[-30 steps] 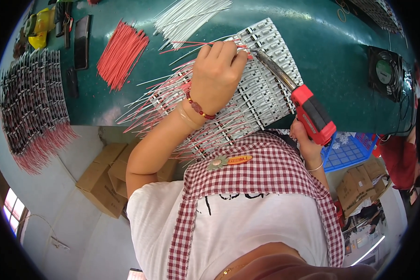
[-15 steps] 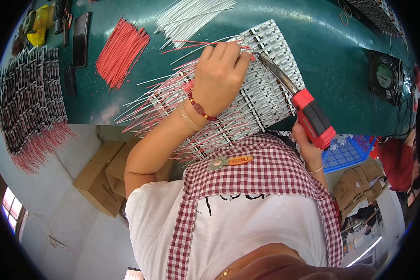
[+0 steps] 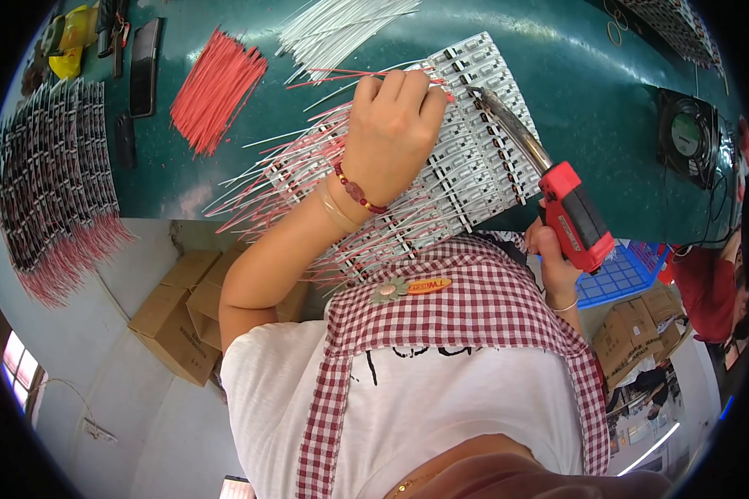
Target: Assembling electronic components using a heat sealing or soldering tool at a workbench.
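A white panel of small circuit boards (image 3: 498, 91) lies tilted on the bench, with many thin red and white wires (image 3: 254, 187) sticking out to its left. Over its upper part my left hand (image 3: 395, 125) is closed in a pinch on a few red wires (image 3: 329, 76), whose ends show beside the thumb. My right hand (image 3: 555, 258) grips a red and black soldering iron (image 3: 576, 216) by the handle, at the panel's right side. The iron's metal tip points up and left, just right of my left fingertips. Its contact with a board cannot be made out.
Loose red wires (image 3: 216, 91) and white wires (image 3: 341, 33) lie in piles on the green bench (image 3: 591, 108). Wired boards (image 3: 54, 183) stand at the left, near a phone (image 3: 144, 66). At the right are a black fan (image 3: 686, 137) and a blue basket (image 3: 612, 279).
My right hand has shifted the soldering iron to the right, and its tip has drawn away from the red wire ends. My left hand stays almost in place.
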A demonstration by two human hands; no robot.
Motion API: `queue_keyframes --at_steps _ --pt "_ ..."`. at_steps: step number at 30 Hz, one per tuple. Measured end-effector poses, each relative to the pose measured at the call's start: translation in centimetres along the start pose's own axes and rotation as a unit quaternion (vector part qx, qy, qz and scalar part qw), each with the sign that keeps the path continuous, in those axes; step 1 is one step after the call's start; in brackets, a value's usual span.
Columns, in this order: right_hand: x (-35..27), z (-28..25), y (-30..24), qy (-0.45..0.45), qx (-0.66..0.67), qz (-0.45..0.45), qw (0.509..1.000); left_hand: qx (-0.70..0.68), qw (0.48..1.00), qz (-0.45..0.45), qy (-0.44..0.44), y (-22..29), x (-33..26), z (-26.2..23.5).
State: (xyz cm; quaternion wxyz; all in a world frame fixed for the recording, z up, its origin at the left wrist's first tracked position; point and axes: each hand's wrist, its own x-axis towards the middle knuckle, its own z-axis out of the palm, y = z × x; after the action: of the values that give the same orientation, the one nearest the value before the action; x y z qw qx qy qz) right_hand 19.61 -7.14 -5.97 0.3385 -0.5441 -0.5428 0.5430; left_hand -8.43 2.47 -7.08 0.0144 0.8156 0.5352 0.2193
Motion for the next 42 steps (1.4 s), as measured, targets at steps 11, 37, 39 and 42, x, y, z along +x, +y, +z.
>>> queue_keyframes --at_steps 11,37,39,42 --pt "-1.3 -0.4 1.9 -0.014 -0.015 0.034 0.999 -0.058 0.998 0.005 0.013 0.7 -0.6 0.0" --pt "-0.6 0.1 0.1 0.022 -0.107 0.010 0.994 -0.052 0.999 -0.007 -0.009 0.9 -0.3 -0.1" --pt "-0.7 0.1 0.1 0.026 -0.103 0.009 0.994 -0.054 0.998 -0.008 -0.009 0.9 -0.3 -0.1" --pt "-1.1 -0.1 0.3 0.034 -0.107 0.010 0.994 -0.048 0.999 -0.011 -0.010 0.8 -0.5 -0.1"
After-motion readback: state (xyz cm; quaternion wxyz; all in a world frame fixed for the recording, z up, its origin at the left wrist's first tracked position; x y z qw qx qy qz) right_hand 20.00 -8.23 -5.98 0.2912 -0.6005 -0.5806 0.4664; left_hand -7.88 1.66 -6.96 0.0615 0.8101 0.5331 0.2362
